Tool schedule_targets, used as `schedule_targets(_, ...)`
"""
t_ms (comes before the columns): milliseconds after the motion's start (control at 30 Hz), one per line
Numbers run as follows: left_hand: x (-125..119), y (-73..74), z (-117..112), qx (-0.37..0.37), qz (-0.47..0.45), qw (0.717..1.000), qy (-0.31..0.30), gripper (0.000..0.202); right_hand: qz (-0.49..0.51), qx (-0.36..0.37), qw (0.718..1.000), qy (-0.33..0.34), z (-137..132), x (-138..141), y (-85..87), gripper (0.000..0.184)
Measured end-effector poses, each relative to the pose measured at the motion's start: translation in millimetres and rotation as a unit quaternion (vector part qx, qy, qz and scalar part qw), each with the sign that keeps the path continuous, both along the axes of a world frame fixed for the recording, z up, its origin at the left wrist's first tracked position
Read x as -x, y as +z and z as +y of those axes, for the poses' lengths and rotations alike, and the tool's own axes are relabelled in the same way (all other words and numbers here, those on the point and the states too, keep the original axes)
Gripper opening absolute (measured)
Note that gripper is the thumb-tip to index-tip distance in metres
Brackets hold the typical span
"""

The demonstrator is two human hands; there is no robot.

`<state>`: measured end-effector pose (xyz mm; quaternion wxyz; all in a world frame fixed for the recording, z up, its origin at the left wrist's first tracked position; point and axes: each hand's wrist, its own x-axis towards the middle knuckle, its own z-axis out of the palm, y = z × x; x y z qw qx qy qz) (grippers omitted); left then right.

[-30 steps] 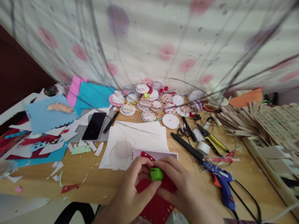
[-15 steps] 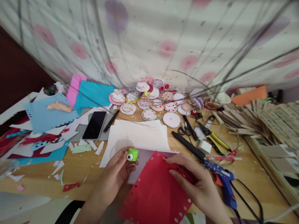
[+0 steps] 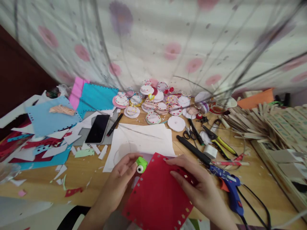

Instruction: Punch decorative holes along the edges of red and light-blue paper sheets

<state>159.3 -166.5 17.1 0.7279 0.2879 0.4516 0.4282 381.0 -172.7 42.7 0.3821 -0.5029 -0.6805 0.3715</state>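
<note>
At a wooden worktable (image 3: 45,187), a person holds a green craft punch (image 3: 142,164) in the left hand (image 3: 120,175) and a punched red sheet (image 3: 159,195) in the right hand (image 3: 195,182). The left grip is drawn in to the punch's narrow width, thumb and fingers closed about it, its pale face with a flower-shaped opening showing. The right grip pinches the sheet near its far corner, thumb on the upper face; the fingertips beneath are hidden. From the left grip, the sheet lies immediately to the right, and the punch sits at its near-side left edge, between left hand and paper; whether the two touch cannot be told from here. That edge slants from beyond the grip back toward the person's left, with holes along it; the sheet's long axis is hard to judge, its lower end running out of view. Past both hands lie white sheets (image 3: 144,135). Bare wood and paper scraps (image 3: 73,192) spread left of the left grip, while a blue glue gun (image 3: 227,183) crowds the right hand's outer side, leaving less room there.
</note>
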Motion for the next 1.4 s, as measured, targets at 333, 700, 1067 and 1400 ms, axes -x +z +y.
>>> schedule_targets(333,3,-0.2,1,-0.048,0.103,0.993,-0.004,0.03,-0.018,-0.009,1.0,-0.012,2,-2,1.7,0.019)
schedule_targets(700,5,-2.9,0,-0.078,0.148,0.986,-0.01,0.027,-0.009,0.014,1.0,-0.006,0,-2,-0.8,0.019)
schedule_targets(1067,-1,7.3,1,-0.106,0.173,0.978,-0.052,0.027,-0.002,0.016,1.0,-0.005,2,1,1.0,0.02)
schedule_targets(1400,-6,5.1,-3,-0.097,0.177,0.977,-0.068,0.041,-0.011,0.071,0.997,-0.005,5,0,-8.8,0.029)
